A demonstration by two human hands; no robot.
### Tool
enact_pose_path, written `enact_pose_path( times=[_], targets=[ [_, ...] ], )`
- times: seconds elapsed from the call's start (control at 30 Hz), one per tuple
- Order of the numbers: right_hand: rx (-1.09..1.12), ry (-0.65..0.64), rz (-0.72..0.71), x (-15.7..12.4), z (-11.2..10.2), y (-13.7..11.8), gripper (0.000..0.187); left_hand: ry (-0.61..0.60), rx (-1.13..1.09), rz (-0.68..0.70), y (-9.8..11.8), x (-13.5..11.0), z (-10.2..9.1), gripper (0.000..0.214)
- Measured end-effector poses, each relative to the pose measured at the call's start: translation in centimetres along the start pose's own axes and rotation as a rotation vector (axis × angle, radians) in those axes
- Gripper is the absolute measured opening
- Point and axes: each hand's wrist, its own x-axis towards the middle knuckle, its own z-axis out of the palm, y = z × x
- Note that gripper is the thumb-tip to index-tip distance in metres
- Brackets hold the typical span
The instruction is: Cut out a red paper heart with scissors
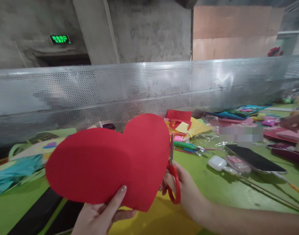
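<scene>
A large red paper heart [107, 160] is held up over the green table [218, 186], filling the middle of the head view. My left hand [100, 215] pinches its lower edge, thumb on the front and fingers behind. My right hand [186, 189] grips red-handled scissors [173, 178] at the heart's right edge, with the blades pointing up along the paper. A yellow sheet [161, 218] lies under both hands.
A perforated metal screen [149, 88] runs across the back of the table. Red and yellow paper scraps [186, 125], a white earbud case [217, 162], a black phone [254, 158], thin sticks [274, 192] and blue paper [14, 169] lie around. Another person's hand [292, 121] shows at far right.
</scene>
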Motion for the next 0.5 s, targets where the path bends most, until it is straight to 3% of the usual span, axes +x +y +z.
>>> enact_pose_path(
  times=[0.3,0.5],
  targets=[
    [-0.017,0.019,-0.048,0.47,-0.89,-0.35,0.019,-0.022,-0.038,0.069,-0.32,0.28,0.12,0.058],
    [-0.024,0.041,-0.055,0.57,-1.00,-0.75,0.021,-0.027,-0.003,0.025,-0.36,0.25,-0.01,0.054]
  ],
)
